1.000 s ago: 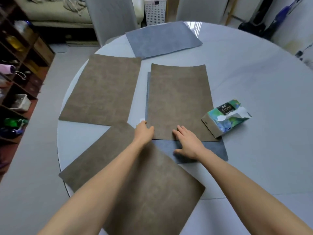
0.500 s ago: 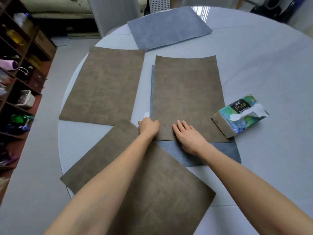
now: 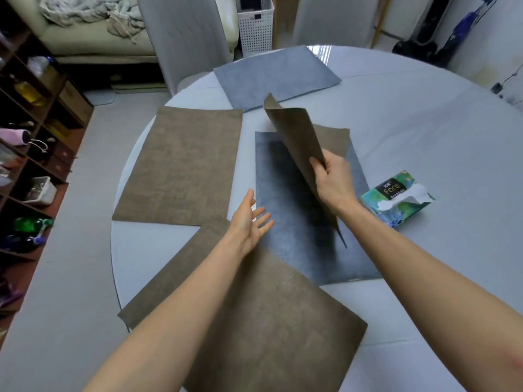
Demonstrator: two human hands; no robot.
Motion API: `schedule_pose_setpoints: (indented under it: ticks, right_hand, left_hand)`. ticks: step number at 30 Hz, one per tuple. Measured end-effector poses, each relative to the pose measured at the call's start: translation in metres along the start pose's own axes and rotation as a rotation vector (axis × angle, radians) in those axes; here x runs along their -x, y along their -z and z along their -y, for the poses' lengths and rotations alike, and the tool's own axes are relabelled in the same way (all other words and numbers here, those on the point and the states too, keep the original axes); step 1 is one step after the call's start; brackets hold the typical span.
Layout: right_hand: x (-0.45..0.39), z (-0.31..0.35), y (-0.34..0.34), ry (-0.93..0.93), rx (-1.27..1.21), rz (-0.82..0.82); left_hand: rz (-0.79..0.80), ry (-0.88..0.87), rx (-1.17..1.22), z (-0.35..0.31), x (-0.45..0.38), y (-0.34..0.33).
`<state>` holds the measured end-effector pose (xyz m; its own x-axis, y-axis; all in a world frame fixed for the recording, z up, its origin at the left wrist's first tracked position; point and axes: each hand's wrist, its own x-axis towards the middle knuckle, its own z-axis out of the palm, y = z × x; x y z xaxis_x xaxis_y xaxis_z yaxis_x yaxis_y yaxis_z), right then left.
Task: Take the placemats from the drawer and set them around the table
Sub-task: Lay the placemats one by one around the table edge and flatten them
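While the right hand (image 3: 334, 179) pinches a lifted brown placemat (image 3: 297, 137) above the dark grey placemat (image 3: 297, 222) on the round counter (image 3: 424, 137), the left hand (image 3: 249, 222) hovers, fingers released and spread. Tissue box (image 3: 396, 199) sits near the right.

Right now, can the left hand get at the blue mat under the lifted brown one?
Probably yes. The left hand is open right at the blue mat, and the right hand holds the brown mat up off it, so the near side lies bare.
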<state>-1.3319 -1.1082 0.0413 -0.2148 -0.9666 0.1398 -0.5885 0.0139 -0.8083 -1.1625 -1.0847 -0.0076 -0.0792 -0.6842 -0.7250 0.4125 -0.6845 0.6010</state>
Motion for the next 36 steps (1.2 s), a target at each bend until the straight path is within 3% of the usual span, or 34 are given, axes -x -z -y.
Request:
schedule_pose_setpoints:
  ticks: [6, 9, 13, 19, 24, 29, 36]
  right_hand:
    - [0.023, 0.07, 0.059, -0.17, -0.546, -0.032]
    - [0.043, 0.078, 0.099, -0.174, -0.638, -0.049]
    - [0.067, 0.075, 0.142, -0.122, -0.564, -0.069]
    - [0.094, 0.041, 0.185, -0.043, -0.147, -0.198]
    - [0.112, -0.017, 0.214, -0.1, -0.149, -0.17]
    - [0.132, -0.067, 0.249, -0.334, -0.549, 0.057]
    - [0.175, -0.101, 0.265, -0.259, -0.517, 0.384]
  left_hand:
    - [0.101, 0.132, 0.138, -0.028, 0.054, -0.029]
    - [0.113, 0.243, 0.211, -0.02, 0.076, -0.029]
    - [0.135, 0.292, 0.185, 0.008, 0.099, -0.039]
    - [0.009, 0.137, 0.22, 0.03, 0.126, -0.062]
    - [-0.113, -0.087, 0.344, 0.059, 0.145, -0.087]
    - [-0.244, -0.424, 0.389, 0.108, 0.189, -0.116]
    - [-0.39, -0.669, 0.376, 0.182, 0.257, -0.123]
